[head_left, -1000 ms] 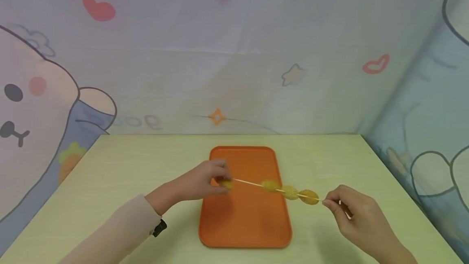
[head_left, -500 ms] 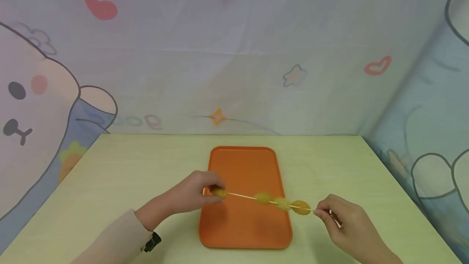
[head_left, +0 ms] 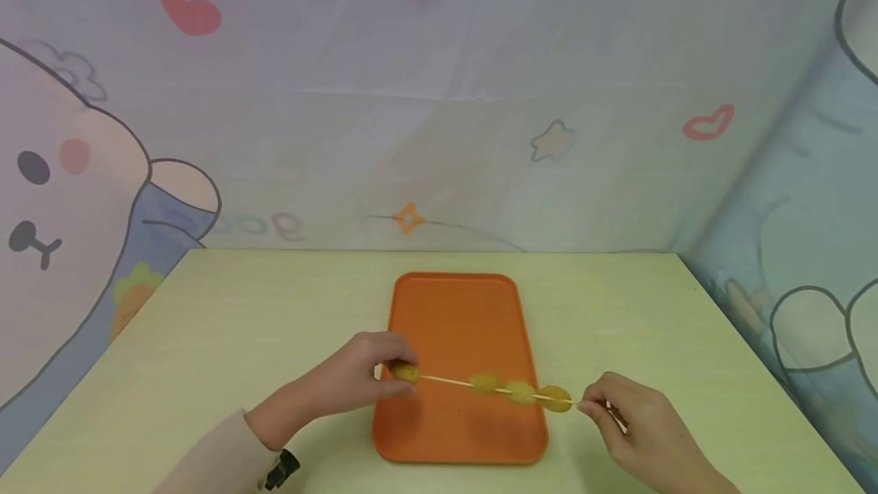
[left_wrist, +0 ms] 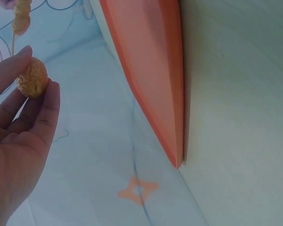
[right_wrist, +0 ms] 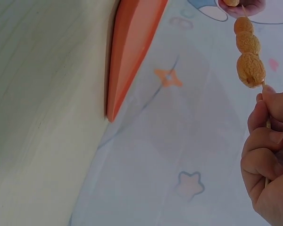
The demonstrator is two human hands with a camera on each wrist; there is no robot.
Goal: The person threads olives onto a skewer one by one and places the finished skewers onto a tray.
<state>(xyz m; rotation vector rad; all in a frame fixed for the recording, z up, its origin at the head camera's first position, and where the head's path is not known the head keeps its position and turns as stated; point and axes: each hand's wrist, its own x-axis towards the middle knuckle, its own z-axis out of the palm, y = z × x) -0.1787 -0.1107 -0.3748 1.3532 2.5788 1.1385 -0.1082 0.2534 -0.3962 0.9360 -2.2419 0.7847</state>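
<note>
My right hand (head_left: 634, 421) grips a thin wooden skewer (head_left: 444, 380) at its right end, fingers curled round the stick in the right wrist view. Three wrinkled, golden-brown oval balls, like fried puffs, are threaded on it; the largest ball (right_wrist: 251, 69) sits closest to my right fingers. Between thumb and fingertips my left hand (head_left: 353, 376) pinches a similar loose ball (left_wrist: 34, 80). The skewer's bare tip points left, right at that ball in the head view. Both hands are raised, with the skewer crossing above an orange tray (head_left: 456, 311).
The tray lies lengthwise on a pale wood-look table (head_left: 288, 303). A printed cloth backdrop (head_left: 343, 113) stands behind and at the sides. A black band (head_left: 280, 469) shows below my left sleeve (head_left: 213, 456).
Both hands have come lower and nearer, shifting somewhat left, with the skewer and the pinched ball. Both grips stay the same, and the tray has not moved.
</note>
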